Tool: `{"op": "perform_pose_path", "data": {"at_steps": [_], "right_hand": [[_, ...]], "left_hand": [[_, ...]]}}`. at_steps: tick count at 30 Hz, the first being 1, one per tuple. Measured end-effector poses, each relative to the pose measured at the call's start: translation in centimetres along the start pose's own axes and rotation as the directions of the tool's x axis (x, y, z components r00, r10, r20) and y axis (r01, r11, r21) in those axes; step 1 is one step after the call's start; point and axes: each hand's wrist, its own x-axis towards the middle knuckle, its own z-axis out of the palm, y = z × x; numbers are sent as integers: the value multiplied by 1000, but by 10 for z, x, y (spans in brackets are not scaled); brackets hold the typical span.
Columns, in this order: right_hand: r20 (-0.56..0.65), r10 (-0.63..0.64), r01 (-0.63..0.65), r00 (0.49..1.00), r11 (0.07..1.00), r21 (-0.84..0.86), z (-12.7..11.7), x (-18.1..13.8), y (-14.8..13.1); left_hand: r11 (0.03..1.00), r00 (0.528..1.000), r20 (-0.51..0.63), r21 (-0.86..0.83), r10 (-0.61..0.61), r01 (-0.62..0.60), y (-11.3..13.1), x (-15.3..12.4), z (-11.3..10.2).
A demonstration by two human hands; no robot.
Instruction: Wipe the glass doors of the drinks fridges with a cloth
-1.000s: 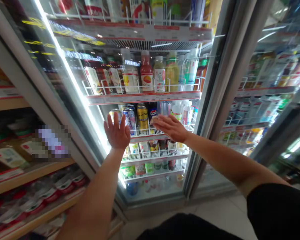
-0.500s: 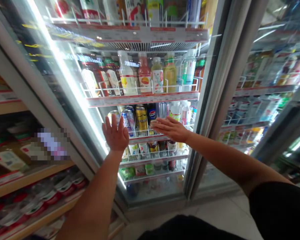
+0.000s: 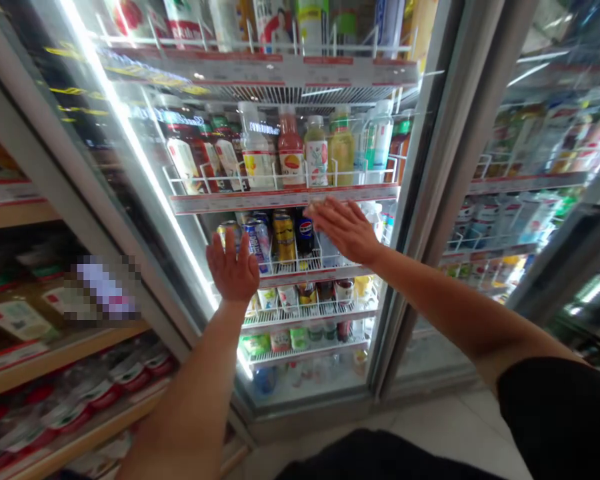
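The glass door (image 3: pixel 310 408) of a lit drinks cooler fills the middle of the view, with reflections across it. My left hand (image 3: pixel 234 268) is raised, palm forward and fingers spread, against or just before the glass. It holds nothing that I can see. My right hand (image 3: pixel 347 230) lies flat with outstretched fingers at the glass, angled to the left. A small pale patch shows at its fingertips; whether it is a thin cloth or a reflection, I cannot make out. Behind the hands are a gold can (image 3: pixel 283 235), a blue and purple can (image 3: pixel 257 241) and a dark Pepsi bottle (image 3: pixel 305 230).
Upper wire shelves hold several bottles, among them a pink juice bottle (image 3: pixel 291 150). A metal door frame (image 3: pixel 430 180) stands at right, beside another cooler section. At left, wooden shelves (image 3: pixel 70 350) carry more bottles. Pale floor tiles (image 3: pixel 440 433) show below.
My right hand has moved upward over the glass, from beside the cans to just under the shelf edge above them. My left hand has stayed almost in place.
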Motion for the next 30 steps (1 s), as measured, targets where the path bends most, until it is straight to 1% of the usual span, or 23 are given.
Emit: {"op": "perform_pose_path", "data": {"at_steps": [2, 3, 4, 5, 6, 7, 8, 9, 10, 11, 13, 15, 16, 17, 19, 21, 22, 23, 25, 27, 28, 29, 30], "right_hand": [[-144, 158, -163, 977, 986, -21, 1, 7, 2], [-185, 187, -194, 965, 981, -22, 4, 6, 0], [-187, 169, -176, 968, 984, -22, 7, 2, -3], [-154, 100, -104, 983, 994, -16, 11, -3, -8], [-96, -7, 7, 995, 1000, -2, 14, -9, -12], [-30, -132, 133, 991, 991, 20, 15, -12, -15], [30, -239, 238, 971, 970, 41, 15, -13, -15], [74, -304, 301, 950, 952, 50, 14, -11, -14], [92, -314, 311, 945, 949, 41, 11, -5, -11], [80, -268, 268, 960, 963, 13, 7, 3, -6], [-21, -92, 91, 996, 995, -45, 2, 21, 1], [-149, 60, -68, 987, 997, -48, 2, 30, 1], [-186, 95, -103, 978, 994, -36, 5, 30, -2], [-182, 81, -86, 980, 996, -18, 8, 27, -7], [-90, -84, 88, 992, 995, 41, 16, 19, -18], [10, -275, 273, 961, 956, 107, 19, 17, -25], [35, -312, 306, 950, 944, 123, 19, 19, -25], [37, -291, 285, 956, 951, 120, 18, 24, -25], [-10, -131, 131, 991, 988, 86, 15, 37, -22], [-77, 12, -6, 997, 997, 72, 16, 45, -23], [-100, 37, -30, 994, 997, 71, 18, 46, -26], [-107, 14, -7, 994, 997, 71, 20, 45, -29], [-92, -49, 56, 995, 996, 74, 23, 43, -33]], "left_hand": [[1000, 1000, 13, 13, 0, 0, -1, -1, 0], [1000, 1000, 25, 12, 4, -5, -1, -1, 0], [1000, 999, 35, 5, 7, -7, -1, -1, 0], [1000, 999, 40, -5, 6, -6, -1, -1, -1], [1000, 999, 36, -12, 5, -5, -1, -1, -1], [1000, 1000, 26, -9, 11, -10, -1, -1, -1], [1000, 1000, 12, 4, 23, -23, -1, 0, -1], [999, 999, -4, 25, 44, -44, 0, 0, -1], [996, 997, -19, 54, 69, -68, 0, 1, -1], [992, 995, -31, 84, 99, -96, 1, 1, -1], [984, 989, -42, 122, 139, -133, 1, 1, -1], [986, 992, -42, 117, 123, -117, 1, 1, -1], [990, 994, -35, 100, 102, -98, 0, 0, -1], [994, 996, -26, 81, 81, -78, 0, 0, 0], [998, 999, -10, 53, 44, -44, -1, -1, 0], [999, 999, -9, 37, 39, -38, -1, -2, 0], [999, 999, -11, 37, 39, -38, -1, -2, 0], [999, 999, -13, 39, 35, -34, -1, -2, 0], [999, 1000, -8, 38, 28, -28, 0, -1, 0], [1000, 1000, 1, 20, 20, -20, 0, -1, 0], [1000, 1000, 3, 14, 16, -16, 1, -1, 0], [1000, 1000, 6, 16, 16, -16, 1, -1, -1], [999, 1000, 7, 28, 21, -21, 1, -1, -1]]}}
